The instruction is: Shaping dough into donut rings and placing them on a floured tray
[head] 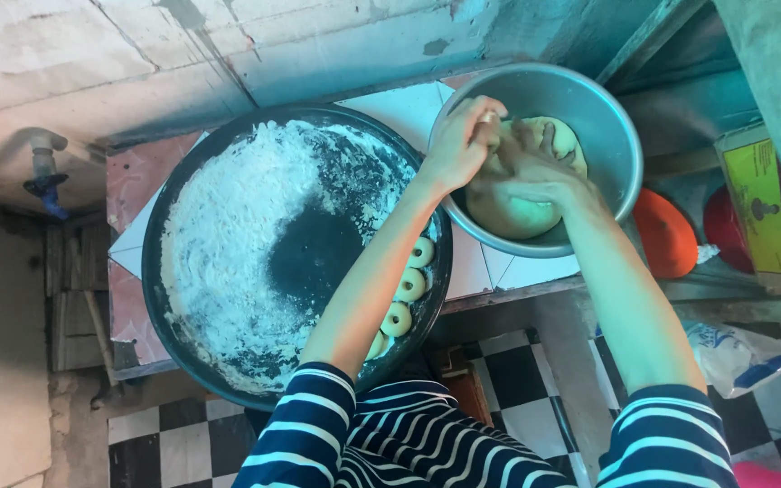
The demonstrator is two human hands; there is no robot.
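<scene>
Both my hands are inside a metal bowl (603, 108) at the upper right, working a mass of pale yellow dough (508, 212). My left hand (458, 140) pinches the dough at its upper left. Beside it, my right hand (535, 167) presses on top of the dough, fingers curled over it. To the left lies a large round black tray (296, 258) dusted with white flour (219, 244). Several ring-shaped dough pieces (409, 285) sit along the tray's right rim, partly hidden under my left forearm.
Tray and bowl rest on a tiled counter (133, 181) against a rough concrete wall. A tap (44, 167) sticks out at the left. Orange and red round items (666, 233) and a yellow box (766, 203) lie on a shelf at right. Checkered floor lies below.
</scene>
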